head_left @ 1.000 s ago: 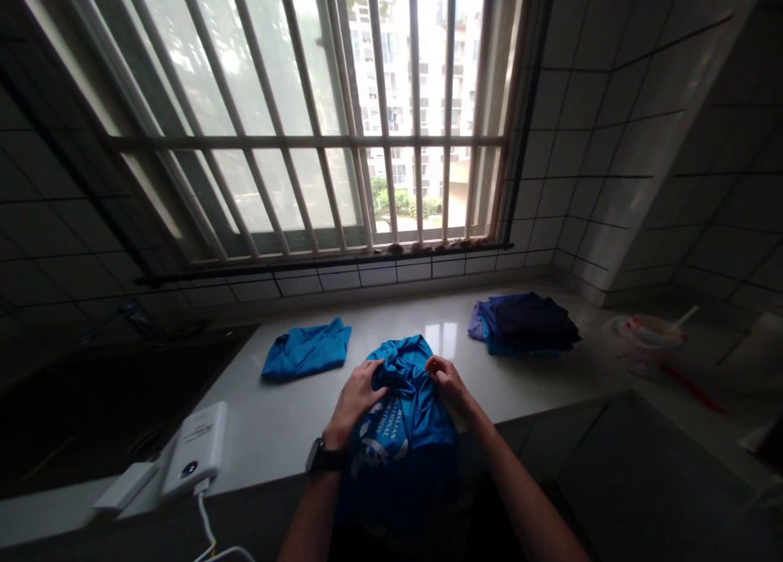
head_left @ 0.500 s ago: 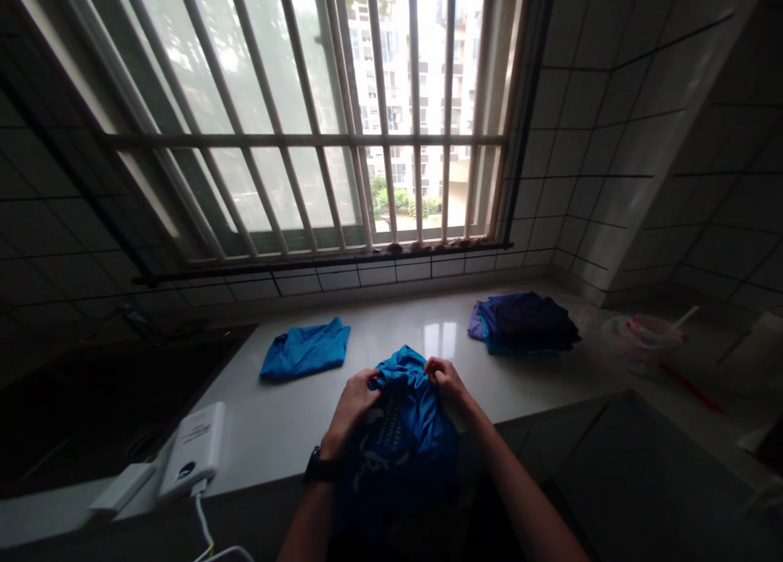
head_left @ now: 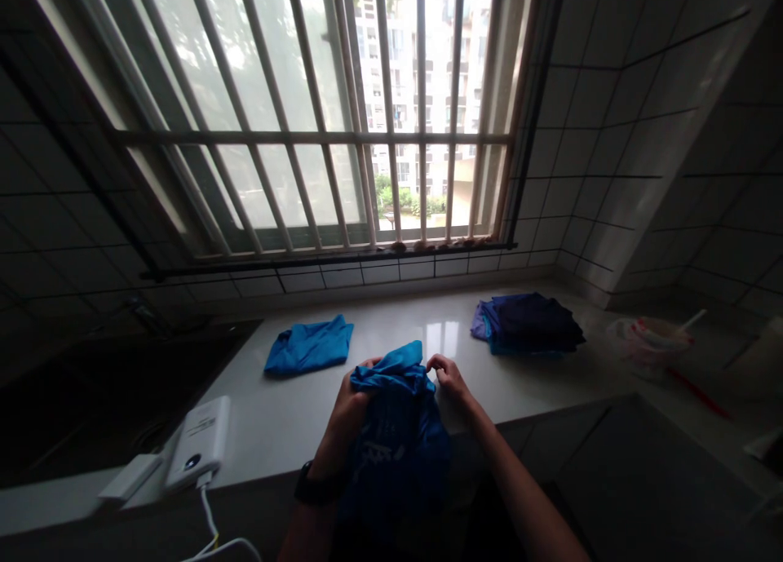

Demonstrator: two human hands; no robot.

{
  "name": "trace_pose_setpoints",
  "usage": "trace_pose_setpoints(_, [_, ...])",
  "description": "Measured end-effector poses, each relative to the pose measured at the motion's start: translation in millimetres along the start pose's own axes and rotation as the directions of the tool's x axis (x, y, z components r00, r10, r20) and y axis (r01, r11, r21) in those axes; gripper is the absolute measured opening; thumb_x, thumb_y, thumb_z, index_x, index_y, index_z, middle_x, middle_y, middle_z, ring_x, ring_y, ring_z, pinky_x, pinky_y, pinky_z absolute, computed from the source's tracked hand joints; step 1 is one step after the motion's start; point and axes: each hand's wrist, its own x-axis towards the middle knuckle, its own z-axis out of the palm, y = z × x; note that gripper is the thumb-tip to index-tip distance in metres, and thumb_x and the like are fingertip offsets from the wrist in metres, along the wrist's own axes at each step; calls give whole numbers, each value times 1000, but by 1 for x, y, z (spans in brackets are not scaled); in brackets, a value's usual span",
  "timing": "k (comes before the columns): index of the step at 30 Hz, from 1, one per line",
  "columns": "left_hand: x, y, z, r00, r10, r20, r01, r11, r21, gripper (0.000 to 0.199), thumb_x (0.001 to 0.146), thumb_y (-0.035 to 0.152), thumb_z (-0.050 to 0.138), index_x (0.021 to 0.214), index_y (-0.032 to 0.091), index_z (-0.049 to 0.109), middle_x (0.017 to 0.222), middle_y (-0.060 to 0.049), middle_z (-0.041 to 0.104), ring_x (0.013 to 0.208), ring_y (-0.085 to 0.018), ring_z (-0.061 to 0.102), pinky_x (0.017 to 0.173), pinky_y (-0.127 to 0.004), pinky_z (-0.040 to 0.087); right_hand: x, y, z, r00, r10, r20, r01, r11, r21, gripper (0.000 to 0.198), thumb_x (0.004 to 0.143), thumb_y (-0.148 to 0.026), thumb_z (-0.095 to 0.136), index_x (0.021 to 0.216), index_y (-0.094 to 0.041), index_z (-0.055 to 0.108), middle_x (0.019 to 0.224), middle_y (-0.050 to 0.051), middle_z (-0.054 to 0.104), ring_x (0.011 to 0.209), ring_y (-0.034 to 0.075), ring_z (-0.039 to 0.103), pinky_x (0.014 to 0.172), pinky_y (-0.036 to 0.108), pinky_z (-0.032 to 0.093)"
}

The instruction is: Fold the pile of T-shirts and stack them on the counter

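Hands (head_left: 449, 376), two, at one garment (head_left: 400, 419); beyond, one folded cloth (head_left: 309, 347), one pile (head_left: 531, 324)

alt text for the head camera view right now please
A person's left hand holds a bunched blue garment with white print, the right hand at its edge. On a pale counter beyond lie a folded blue cloth and a darker fabric pile, beneath a barred window.
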Motion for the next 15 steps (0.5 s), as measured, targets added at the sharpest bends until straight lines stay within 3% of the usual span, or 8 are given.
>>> trace_pose_setpoints(3, [-5, 4, 3, 1000, 27, -2, -27, 999, -41, 41, 70, 45, 76, 98, 16, 69, 91, -9, 73, 76, -21, 66, 70, -31, 54, -13, -15, 10, 987, 8, 160, -10, 1000, 13, 27, 78, -23, 58, 104, -23, 69, 101, 5, 70, 96, 24, 60, 85, 34, 49])
trace_pose_setpoints(6, [-1, -3, -4, 991, 95, -95, -98, 995, -27, 34, 72, 44, 77, 90, 17, 68, 84, -4, 69, 72, -17, 63, 67, -28, 53, -31, -34, 24, 903, -3, 430, -33, 997, 76, 46, 88, -33, 63, 134, -25, 61, 132, 7, 66, 117, 27, 59, 100, 38, 47])
trace_pose_setpoints(10, [8, -3, -33, 930, 206, -304, -151, 969, 193, 37, 61, 44, 82, 68, 19, 56, 59, 6, 52, 55, -11, 49, 51, -21, 41, -43, -57, 19, 776, -28, 631, -7, 999, 52, 35, 96, -41, 56, 121, -21, 70, 122, 6, 71, 110, 26, 63, 99, 38, 48])
trace_pose_setpoints(12, [11, 10, -51, 873, 266, -408, -136, 938, 319, 40, 55, 42, 84, 68, 20, 53, 56, 7, 49, 53, -10, 45, 47, -20, 37, -40, -70, 3, 786, -2, 618, -2, 1000, 5, 33, 96, -45, 57, 110, -20, 73, 107, 5, 73, 96, 24, 65, 89, 36, 51])
trace_pose_setpoints(15, [16, 42, -67, 800, 299, -520, -124, 930, 345, 45, 52, 41, 84, 83, 20, 59, 65, 5, 60, 58, -13, 55, 47, -20, 43, -25, -94, -25, 909, -28, 417, 21, 1000, 22, 35, 93, -52, 60, 97, -20, 74, 90, 3, 71, 81, 20, 61, 77, 32, 50])
